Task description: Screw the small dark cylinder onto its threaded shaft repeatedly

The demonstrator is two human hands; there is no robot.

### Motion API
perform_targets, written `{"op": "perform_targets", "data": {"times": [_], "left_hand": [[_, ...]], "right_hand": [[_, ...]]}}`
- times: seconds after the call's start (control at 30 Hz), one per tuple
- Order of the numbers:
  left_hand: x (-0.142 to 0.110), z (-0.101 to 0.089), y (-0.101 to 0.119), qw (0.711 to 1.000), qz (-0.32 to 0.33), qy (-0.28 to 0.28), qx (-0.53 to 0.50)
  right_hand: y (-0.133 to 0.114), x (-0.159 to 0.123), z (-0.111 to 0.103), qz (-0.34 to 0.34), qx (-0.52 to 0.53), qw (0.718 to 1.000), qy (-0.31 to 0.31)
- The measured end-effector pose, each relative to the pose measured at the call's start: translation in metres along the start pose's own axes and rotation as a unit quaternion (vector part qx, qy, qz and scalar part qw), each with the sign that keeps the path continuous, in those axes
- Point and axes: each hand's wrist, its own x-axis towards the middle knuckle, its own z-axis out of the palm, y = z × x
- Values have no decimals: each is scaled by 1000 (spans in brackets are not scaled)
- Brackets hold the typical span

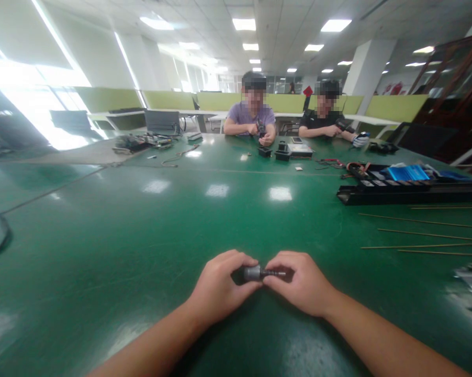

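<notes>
Between my two hands, low in the middle of the head view, is a small metal piece: a grey cylinder [252,273] with a thin, dark, ridged shaft [274,273] pointing right. The thumb and fingers of my left hand [224,277] are closed round the grey cylinder. My right hand [301,283] is closed in a pinch at the shaft, with the thumb tip close to where shaft and cylinder meet. Fingertips of both hands nearly touch. The piece lies level, just over the green tabletop [173,220]; its underside is hidden.
Long thin rods [424,231] lie to the right. Beyond them is a black channel-shaped tray [401,196] with a blue packet [408,173]. Across the table, two people [251,115] handle dark tools, with small black boxes [282,155] nearby. Assorted parts [142,141] lie far left.
</notes>
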Motion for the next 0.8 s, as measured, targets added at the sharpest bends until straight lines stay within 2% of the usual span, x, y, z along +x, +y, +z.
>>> {"op": "perform_targets", "data": {"times": [0.8], "left_hand": [[2,-4,1,1000,-3,24,-4]], "right_hand": [[2,0,-3,8,-15,999,31]]}}
